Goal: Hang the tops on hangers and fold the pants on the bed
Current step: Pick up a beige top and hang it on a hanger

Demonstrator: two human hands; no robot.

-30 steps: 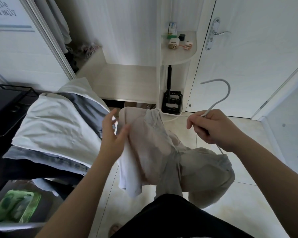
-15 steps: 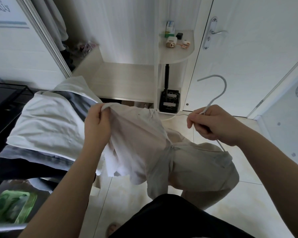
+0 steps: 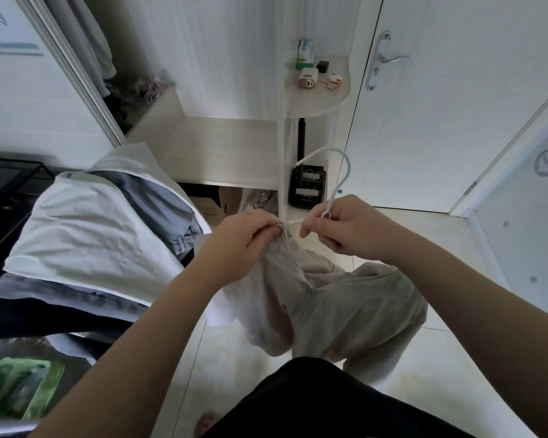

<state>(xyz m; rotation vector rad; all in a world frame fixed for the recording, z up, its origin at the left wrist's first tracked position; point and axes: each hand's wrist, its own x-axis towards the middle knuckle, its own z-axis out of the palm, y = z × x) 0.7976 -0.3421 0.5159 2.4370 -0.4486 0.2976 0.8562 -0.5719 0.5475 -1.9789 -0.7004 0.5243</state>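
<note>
A pale beige top [image 3: 326, 305] hangs in front of me over the floor, bunched and draped on a white hanger [image 3: 339, 175] whose hook curves up above my right hand. My right hand [image 3: 345, 226] grips the hanger just below the hook. My left hand [image 3: 244, 238] pinches the top's fabric at its upper edge, close beside the right hand. Most of the hanger's frame is hidden inside the cloth. A stack of folded clothes [image 3: 92, 235], white over grey-blue, lies to the left.
An open white wardrobe with a low shelf [image 3: 222, 150] stands ahead, with a rounded side shelf [image 3: 323, 102] holding small items. A white door [image 3: 456, 105] is at the right. A green packet [image 3: 19, 387] lies at the lower left. The floor is pale tile.
My left hand moved right and up along the fabric, ending beside my right hand at the hanger's neck. The top is gathered closer under the hook. The right hand stayed nearly still.
</note>
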